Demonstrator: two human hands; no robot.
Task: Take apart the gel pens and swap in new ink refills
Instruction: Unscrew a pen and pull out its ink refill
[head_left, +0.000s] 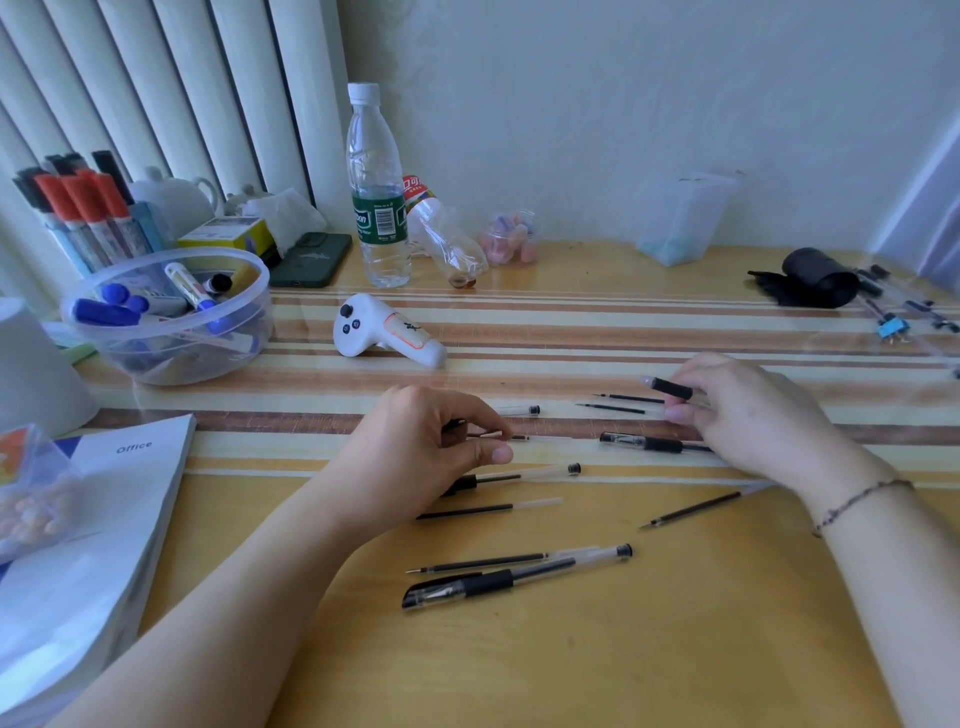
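Observation:
My left hand (431, 441) pinches a thin ink refill (511, 437) between thumb and fingers, low over the striped cloth. My right hand (743, 415) grips a pen's black grip section (670, 387), its tip pointing left. Between the hands lie two loose refills (621, 403) and a clear barrel (519, 410). A capped gel pen (641, 441) lies under my right hand. Nearer me lie another barrel with refill (524, 475), a refill (488, 508), a dark refill (691, 511) and a complete capped pen (498, 581) beside a refill (483, 563).
A white controller (387, 338) lies behind the pens. A clear tub of markers (166, 317), a water bottle (376, 192) and an empty bottle (447, 239) stand at the back. Books (88, 525) sit at left. A black pouch (818, 278) and more pens (904, 306) lie far right.

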